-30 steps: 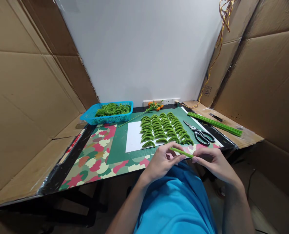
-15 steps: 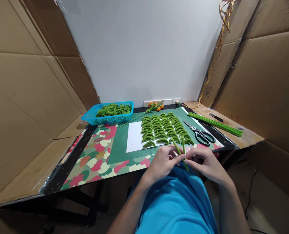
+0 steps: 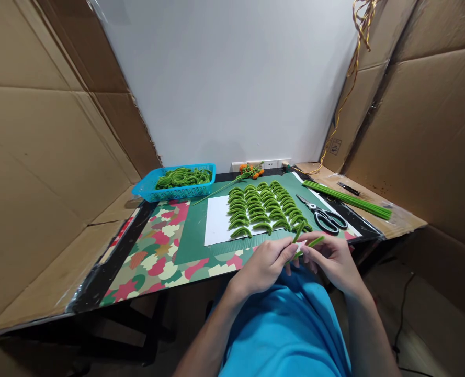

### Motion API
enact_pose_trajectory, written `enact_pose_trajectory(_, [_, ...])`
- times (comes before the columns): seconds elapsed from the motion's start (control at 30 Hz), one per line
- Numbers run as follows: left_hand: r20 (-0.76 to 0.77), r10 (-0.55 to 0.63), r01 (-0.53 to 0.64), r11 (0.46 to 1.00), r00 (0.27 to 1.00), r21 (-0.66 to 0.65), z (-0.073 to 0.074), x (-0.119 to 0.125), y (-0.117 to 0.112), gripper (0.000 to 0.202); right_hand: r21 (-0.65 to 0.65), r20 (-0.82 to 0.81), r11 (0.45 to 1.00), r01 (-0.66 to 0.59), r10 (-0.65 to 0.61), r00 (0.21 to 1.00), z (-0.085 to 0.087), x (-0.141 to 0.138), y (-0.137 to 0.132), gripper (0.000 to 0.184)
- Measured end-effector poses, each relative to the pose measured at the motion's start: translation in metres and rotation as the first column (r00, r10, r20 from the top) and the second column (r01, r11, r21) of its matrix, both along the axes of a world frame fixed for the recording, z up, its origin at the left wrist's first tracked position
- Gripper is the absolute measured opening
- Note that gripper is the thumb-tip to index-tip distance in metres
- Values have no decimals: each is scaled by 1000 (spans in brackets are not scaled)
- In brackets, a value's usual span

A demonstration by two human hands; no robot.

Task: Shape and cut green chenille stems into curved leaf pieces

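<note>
My left hand (image 3: 264, 263) and my right hand (image 3: 335, 262) meet over my lap at the table's front edge, both closed in a pinch. Between them is a green pipe cleaner (image 3: 298, 232); one end points up from the left fingers. Another green end (image 3: 316, 242) slants out by the right fingers. Whether these belong to one bent piece or two is hidden by the fingers. Just beyond, curved green pipe cleaner pieces (image 3: 261, 219) lie in several columns on a white sheet (image 3: 215, 220). Black-handled scissors (image 3: 323, 217) lie right of them, blades spread slightly.
A blue basket (image 3: 148, 193) of curled green pieces stands back left. Orange flowers on a green stem (image 3: 251, 170) lie at the back. To the right are a bundle of straight green pipe cleaners (image 3: 350, 200) and a small dark cutter (image 3: 349, 188). Cardboard walls (image 3: 432, 131) flank the table.
The two green ends stood up close together in a narrow V; now they spread wider, one tilting right toward my right hand. My right fingers have shifted slightly up and curled over.
</note>
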State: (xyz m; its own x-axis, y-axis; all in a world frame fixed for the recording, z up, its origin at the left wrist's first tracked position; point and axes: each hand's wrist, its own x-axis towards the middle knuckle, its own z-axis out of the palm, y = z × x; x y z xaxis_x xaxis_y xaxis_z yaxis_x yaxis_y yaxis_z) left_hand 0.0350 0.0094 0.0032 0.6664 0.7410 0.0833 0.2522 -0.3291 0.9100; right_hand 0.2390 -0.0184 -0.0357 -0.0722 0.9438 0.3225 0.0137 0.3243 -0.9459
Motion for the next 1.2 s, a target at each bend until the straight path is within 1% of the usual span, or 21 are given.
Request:
enact_pose_trajectory(0.13, [-39, -47, 46, 998, 998, -36, 2, 0, -2, 55, 40, -27, 998, 40, -39, 999, 2, -3, 0, 25])
enact_pose_trajectory(0.23, [-58, -46, 46, 999, 997, -8, 4, 0, -3, 51, 49, -23, 997, 59, -58, 998, 3, -1, 0, 26])
enact_pose_trajectory(0.4, [-68, -38, 44, 994, 997, 101, 4, 2, -3, 36, 2, -34, 998, -58, 58, 998, 5, 4, 0, 27])
enact_pose_trajectory(0.47, [-70, -35, 43, 993, 997, 114, 3, 2, -3, 33, 13, -62, 997, -74, 75, 995, 4, 4, 1, 25])
enact_pose_trajectory(0.5, [-65, -43, 49, 995, 997, 86, 1, 1, -3, 33, 28, -79, 997, -72, 74, 994, 2, 5, 2, 24])
enact_pose_trajectory(0.57, [-35, -67, 67, 998, 997, -21, -1, 1, -3, 33, 57, -121, 996, -66, 73, 990, -2, 5, 5, 25])
enact_pose_trajectory(0.63, [9, -83, 83, 988, 997, -132, -2, 0, -2, 34, 67, -169, 996, -66, 77, 983, -6, 6, 7, 25])
enact_pose_trajectory(0.67, [28, -82, 86, 982, 996, -167, -3, 0, -3, 36, 61, -191, 996, -69, 79, 978, -8, 7, 8, 24])
enact_pose_trajectory(0.73, [46, -79, 86, 979, 996, -186, -2, 1, -3, 39, 31, -208, 996, -88, 92, 974, -10, 8, 9, 22])
enact_pose_trajectory(0.83, [38, -87, 92, 984, 995, -151, 1, 2, -3, 42, 10, -186, 994, -108, 108, 977, -9, 7, 9, 27])
enact_pose_trajectory(0.9, [23, -97, 99, 986, 995, -132, 3, 2, -3, 42, 40, -167, 995, -90, 96, 981, -8, 5, 9, 23])
enact_pose_trajectory(0.97, [25, -92, 94, 986, 995, -139, 3, 2, -3, 41, 77, -197, 997, -31, 46, 979, -8, 2, 9, 19])
enact_pose_trajectory(1.03, [68, -46, 57, 986, 997, -158, 1, 3, -2, 41, 99, -282, 993, 64, -33, 959, -10, 1, 11, 20])
enact_pose_trajectory(1.07, [111, 0, 19, 985, 994, -171, -1, 3, -2, 42, 106, -325, 988, 117, -77, 943, -12, 1, 12, 19])
enact_pose_trajectory(1.13, [227, 154, -108, 973, 962, -204, -7, 3, -2, 44, 116, -359, 975, 187, -135, 924, -16, 5, 13, 16])
enact_pose_trajectory(1.2, [333, 326, -257, 938, 885, -233, -11, 4, -2, 45, 126, -309, 977, 174, -129, 942, -18, 11, 14, 14])
